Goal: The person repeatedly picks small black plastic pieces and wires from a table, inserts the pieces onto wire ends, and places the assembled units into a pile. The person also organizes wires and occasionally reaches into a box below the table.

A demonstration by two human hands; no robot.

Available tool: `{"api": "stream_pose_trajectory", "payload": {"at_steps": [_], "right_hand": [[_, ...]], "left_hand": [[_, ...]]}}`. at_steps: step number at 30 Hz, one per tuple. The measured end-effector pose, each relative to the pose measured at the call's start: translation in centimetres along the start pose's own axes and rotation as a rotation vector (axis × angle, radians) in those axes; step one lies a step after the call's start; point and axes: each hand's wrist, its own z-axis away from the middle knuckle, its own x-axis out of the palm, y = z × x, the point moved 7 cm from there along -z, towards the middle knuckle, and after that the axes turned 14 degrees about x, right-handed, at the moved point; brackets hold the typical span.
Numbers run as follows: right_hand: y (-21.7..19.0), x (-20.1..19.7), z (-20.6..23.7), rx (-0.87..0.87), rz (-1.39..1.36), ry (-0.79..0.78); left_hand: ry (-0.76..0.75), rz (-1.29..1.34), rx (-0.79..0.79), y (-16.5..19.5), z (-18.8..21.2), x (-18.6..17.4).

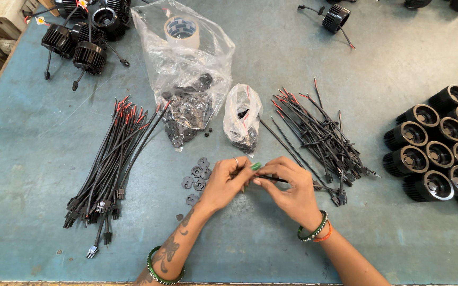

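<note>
Worn blue counter [38, 159], workshop. Left hand [228, 182] and right hand [291, 193] meet at centre, both pinching one black cable [298, 182]. Left of hands: small black discs [196, 177], neat cable bundle [109, 164]. Right of hands: loose cable pile [319, 132], row of black housings [441, 148]. Progress judged partial; many loose cables remain.

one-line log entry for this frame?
left hand: on cable end | right hand: holds cable | discs: beside left hand | cable bundles: both sides | table
</note>
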Motion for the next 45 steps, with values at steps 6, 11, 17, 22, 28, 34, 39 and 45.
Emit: {"api": "stream_pose_trajectory", "payload": {"at_steps": [6,11,17,22,28,34,39,45], "right_hand": [[-0.3,-0.1,0.1,-0.047,0.035,0.038],[-0.6,-0.5,0.2,-0.064,0.081,0.09],[-1.2,-1.0,0.4,-0.139,0.169,0.145],[-1.8,-1.3,0.6,-0.228,0.28,0.188],[-0.9,-1.8,-0.1,-0.164,0.302,0.175],[1.5,-6.2,-1.0,0.066,0.134,0.397],[3.3,-9.5,-1.2,0.202,0.394,0.563],[2.1,-7.7,-1.6,0.03,0.76,0.518]], "left_hand": [[0.035,-0.083,0.067,1.2,-0.1,0.0],[0.103,-0.168,0.15,2.2,0.0,-1.0],[0.298,-0.199,0.2,2.5,0.0,-4.6],[0.448,-0.194,0.217,2.5,0.1,-7.8],[0.465,-0.313,0.023,1.7,0.1,-9.2],[0.465,-0.677,0.089,3.4,0.1,-10.2],[0.336,-0.893,0.122,4.0,0.2,-8.9],[0.289,-0.895,0.058,4.3,0.2,-9.4]]}}
